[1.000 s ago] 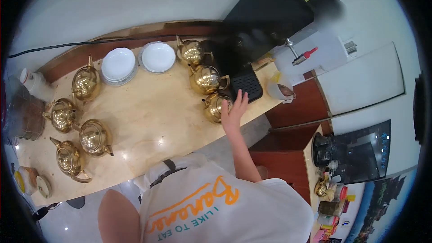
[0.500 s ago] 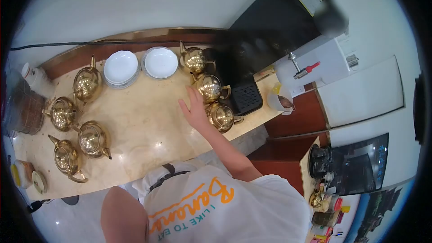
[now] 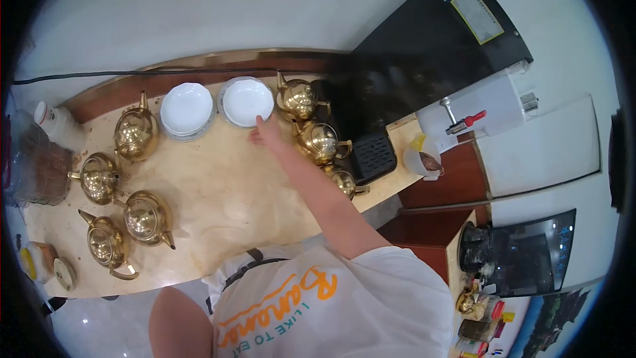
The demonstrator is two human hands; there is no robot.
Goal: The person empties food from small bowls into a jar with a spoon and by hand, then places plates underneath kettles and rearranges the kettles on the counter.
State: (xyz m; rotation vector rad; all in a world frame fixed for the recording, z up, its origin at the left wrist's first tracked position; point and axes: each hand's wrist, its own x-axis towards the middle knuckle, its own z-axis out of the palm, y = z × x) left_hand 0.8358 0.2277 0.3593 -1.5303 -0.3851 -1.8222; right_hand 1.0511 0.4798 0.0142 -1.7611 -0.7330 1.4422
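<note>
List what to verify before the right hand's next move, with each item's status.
1. Right hand at the near rim of the right dish stack: ok.
2. Firm grip on that stack: cannot tell; contact is unclear.
3. Left hand in view: not ok; only the left arm shows.
4. Left dish stack apart from the right hand: ok.
5. Right forearm clear of the front teapot: cannot tell; it overlaps it in view.

right arm (image 3: 318,192): bared, stretched forward and slanted inward toward the left | right hand (image 3: 267,132): held low, thumb (image 3: 260,120) extended, fingers (image 3: 254,136) partly curled, grip not clearly shown | left arm (image 3: 177,321): only bare upper part seen, held beside the torso
</note>
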